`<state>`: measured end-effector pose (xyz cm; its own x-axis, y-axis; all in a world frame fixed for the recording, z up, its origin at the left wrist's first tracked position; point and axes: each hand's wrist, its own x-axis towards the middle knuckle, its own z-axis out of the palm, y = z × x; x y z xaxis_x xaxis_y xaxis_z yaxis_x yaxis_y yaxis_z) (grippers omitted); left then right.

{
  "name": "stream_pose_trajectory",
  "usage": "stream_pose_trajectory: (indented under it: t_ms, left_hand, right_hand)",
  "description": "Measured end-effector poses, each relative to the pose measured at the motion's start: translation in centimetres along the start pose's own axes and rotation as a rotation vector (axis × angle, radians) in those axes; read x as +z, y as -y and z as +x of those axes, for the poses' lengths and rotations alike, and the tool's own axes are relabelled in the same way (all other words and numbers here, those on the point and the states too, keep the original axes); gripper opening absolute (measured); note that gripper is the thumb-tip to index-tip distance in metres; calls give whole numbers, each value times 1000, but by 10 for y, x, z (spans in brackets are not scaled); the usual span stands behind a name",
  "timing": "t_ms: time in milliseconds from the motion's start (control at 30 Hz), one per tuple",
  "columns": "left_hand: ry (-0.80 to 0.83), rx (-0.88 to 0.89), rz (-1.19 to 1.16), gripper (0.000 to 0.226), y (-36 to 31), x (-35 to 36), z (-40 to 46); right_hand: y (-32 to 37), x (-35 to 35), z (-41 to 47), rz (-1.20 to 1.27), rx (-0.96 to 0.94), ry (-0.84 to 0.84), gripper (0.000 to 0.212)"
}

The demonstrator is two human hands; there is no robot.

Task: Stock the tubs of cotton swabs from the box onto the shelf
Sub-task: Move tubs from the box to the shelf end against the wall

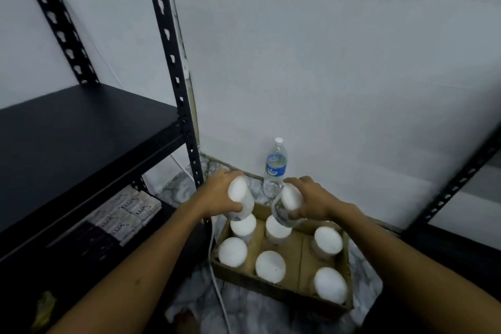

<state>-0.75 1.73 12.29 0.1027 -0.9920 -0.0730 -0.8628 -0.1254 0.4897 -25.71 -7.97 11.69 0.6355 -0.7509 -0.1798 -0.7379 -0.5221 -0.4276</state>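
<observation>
1. Head view, task objects: the tubs of cotton swabs are short clear cylinders with flat white round lids. Six stand upright in an open cardboard box (282,290) on the marbled floor (244,312): four in the left half, among them one tub in the box (270,266) at the front, and two along the right wall.
2. Head view, hands: the left hand (220,194) is clamped around the left tub (240,199), tilted with its lid toward the camera, above the box's rear left corner. The right hand (311,202) is clamped around the right tub (288,205), likewise tilted, above the rear of the box. The two tubs are near each other, not touching.
3. Head view, surroundings: a black shelf (81,141) of a slotted metal rack lies left of the box, its top bare. A lower level holds stacked soap packs (127,214). A water bottle (274,168) stands by the wall behind the box; a white cable (217,279) runs along the box's left side.
</observation>
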Motion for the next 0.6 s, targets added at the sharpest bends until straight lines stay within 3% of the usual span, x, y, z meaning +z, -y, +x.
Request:
stream_pose_trajectory:
  t_ms: [333, 600]
  left_hand:
    - [-164, 105, 28, 84, -31, -84, -68]
    - [-387, 169, 84, 76, -52, -173, -111]
  right_hand:
    - [91, -78, -32, -128, -199, -62, 90]
    - [167, -137, -34, -165, -403, -203, 89]
